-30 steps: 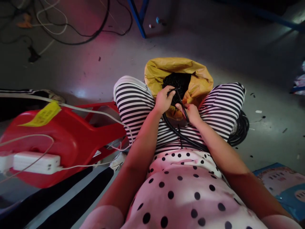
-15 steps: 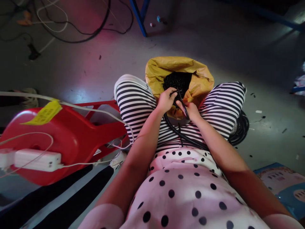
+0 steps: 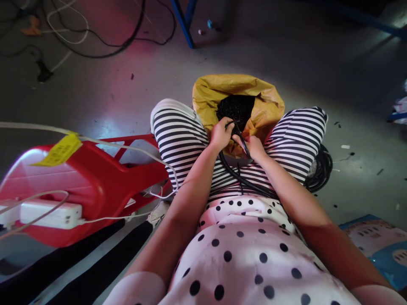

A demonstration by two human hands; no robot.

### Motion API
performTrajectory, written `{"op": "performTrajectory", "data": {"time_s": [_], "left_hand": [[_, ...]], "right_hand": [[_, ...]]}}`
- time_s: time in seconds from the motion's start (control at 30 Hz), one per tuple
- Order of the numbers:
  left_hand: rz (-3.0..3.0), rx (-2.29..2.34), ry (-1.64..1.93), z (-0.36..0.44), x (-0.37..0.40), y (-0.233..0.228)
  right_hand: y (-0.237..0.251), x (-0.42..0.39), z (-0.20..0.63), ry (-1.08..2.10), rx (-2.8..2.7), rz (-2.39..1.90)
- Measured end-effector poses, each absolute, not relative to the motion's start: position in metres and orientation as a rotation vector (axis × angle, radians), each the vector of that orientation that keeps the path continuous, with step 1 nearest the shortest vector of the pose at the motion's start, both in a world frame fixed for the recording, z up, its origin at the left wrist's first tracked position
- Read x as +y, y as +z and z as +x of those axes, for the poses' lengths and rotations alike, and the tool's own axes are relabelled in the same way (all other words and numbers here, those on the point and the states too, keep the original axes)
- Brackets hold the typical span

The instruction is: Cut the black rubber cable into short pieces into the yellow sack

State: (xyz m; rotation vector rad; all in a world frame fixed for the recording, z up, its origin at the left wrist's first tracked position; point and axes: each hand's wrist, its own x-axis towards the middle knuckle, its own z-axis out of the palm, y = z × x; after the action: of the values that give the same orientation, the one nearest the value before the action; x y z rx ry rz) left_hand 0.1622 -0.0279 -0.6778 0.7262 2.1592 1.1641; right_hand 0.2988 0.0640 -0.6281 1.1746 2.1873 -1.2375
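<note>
I sit with striped trousers, and a yellow bag (image 3: 263,99) full of small black pieces (image 3: 237,108) stands between my knees. My left hand (image 3: 221,134) is closed on the end of a black corrugated tube (image 3: 237,176) at the bag's mouth. My right hand (image 3: 253,147) grips the same tube and a thin black tool or wire just beside it. The tube runs back over my lap to a black coil (image 3: 321,169) on the floor at my right.
A red plastic stool (image 3: 92,182) lies at my left with a white power strip (image 3: 47,214), white cords and a yellow tag (image 3: 60,149). Loose cables (image 3: 95,40) trail over the far floor by a blue frame leg (image 3: 182,21). A blue box (image 3: 381,245) sits lower right.
Both hands stay at the bag's mouth, with the fingers shifting slightly on the tube. The view has drifted a little, so the stool and power strip sit slightly differently.
</note>
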Motion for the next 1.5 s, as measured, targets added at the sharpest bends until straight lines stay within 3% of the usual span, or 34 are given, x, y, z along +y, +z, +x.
{"op": "performTrajectory", "data": {"time_s": [0.7,1.13,1.27,1.37,1.5], "left_hand": [[0.666,2.200,1.078,0.165,-0.031,-0.693],[0.504,2.106,1.227,0.167,-0.028,-0.690],[0.121,1.964,1.323,0.163,-0.024,-0.677],[-0.116,1.961,1.501,0.151,-0.022,-0.674],[-0.193,1.975,1.668,0.139,-0.022,-0.676]], "right_hand": [[-0.641,0.062,0.302,-1.289,2.166,1.168],[-0.647,0.062,0.304,-1.387,2.150,1.225],[-0.643,0.058,0.304,-1.595,2.071,1.234],[-0.635,0.050,0.305,-1.904,1.907,0.959],[-0.625,0.039,0.307,-2.090,1.761,0.725]]}}
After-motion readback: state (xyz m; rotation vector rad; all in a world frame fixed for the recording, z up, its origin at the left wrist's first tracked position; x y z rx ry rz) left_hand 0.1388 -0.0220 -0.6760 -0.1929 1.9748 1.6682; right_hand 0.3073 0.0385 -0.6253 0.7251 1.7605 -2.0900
